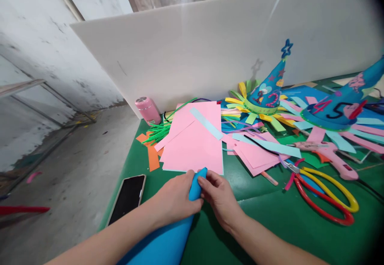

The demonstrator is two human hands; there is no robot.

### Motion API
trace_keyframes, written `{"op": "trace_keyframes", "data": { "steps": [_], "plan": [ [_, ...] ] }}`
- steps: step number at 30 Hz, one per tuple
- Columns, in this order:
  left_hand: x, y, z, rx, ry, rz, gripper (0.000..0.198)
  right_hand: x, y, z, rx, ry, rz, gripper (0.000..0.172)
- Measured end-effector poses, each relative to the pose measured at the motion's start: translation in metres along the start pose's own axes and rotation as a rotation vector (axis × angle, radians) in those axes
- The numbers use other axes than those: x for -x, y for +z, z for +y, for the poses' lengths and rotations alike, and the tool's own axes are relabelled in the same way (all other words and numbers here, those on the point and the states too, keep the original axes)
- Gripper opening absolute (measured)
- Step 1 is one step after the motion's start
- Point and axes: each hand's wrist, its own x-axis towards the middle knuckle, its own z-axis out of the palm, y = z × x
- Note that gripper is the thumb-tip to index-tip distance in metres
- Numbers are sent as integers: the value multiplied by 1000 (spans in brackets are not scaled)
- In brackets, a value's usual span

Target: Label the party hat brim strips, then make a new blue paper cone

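A blue paper cone [168, 241] lies slanted at the front of the table, its narrow tip pointing away from me. My left hand [177, 197] is wrapped over the cone just below the tip, thumb along its right side. At the tip, my right hand [217, 197] pinches the paper's edge between thumb and fingers. Just beyond both hands lies a stack of pink paper [195, 149] with a pale blue strip [206, 123] on top. A phone [127, 197] with a dark screen rests left of my left hand.
On the right are scissors [324, 193] with red and yellow handles, a pink glue gun [333, 157] and two decorated blue party hats, one starred [267, 91], one numbered [333, 111]. Green pipe cleaners [157, 133] and a pink bottle [148, 111] stand near a white panel [192, 57].
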Motion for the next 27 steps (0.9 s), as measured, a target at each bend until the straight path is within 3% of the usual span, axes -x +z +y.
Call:
{"op": "trace_keyframes", "data": {
  "steps": [4, 7, 10, 14, 20, 27],
  "plan": [
    [2, -9, 0, 21, 22, -60, 17, 0, -2, -2, 28, -10, -20, 20],
    [5, -24, 1, 131, 86, -179, 23, 1, -2, -6, 19, -18, -52, 23],
    [10, -38, 2, 234, 79, -295, 38, 3, -1, -8, -30, -9, -108, 30],
    [17, -47, -2, 336, 12, -345, 62, 6, 2, -6, -95, 4, -230, 28],
    [20, -40, -11, 622, 15, -374, 64, 8, 5, -1, -150, 14, -267, 27],
    [22, -24, -17, 704, -46, -340, 71, 7, -1, 5, -143, 18, -284, 27]
  ]
}}
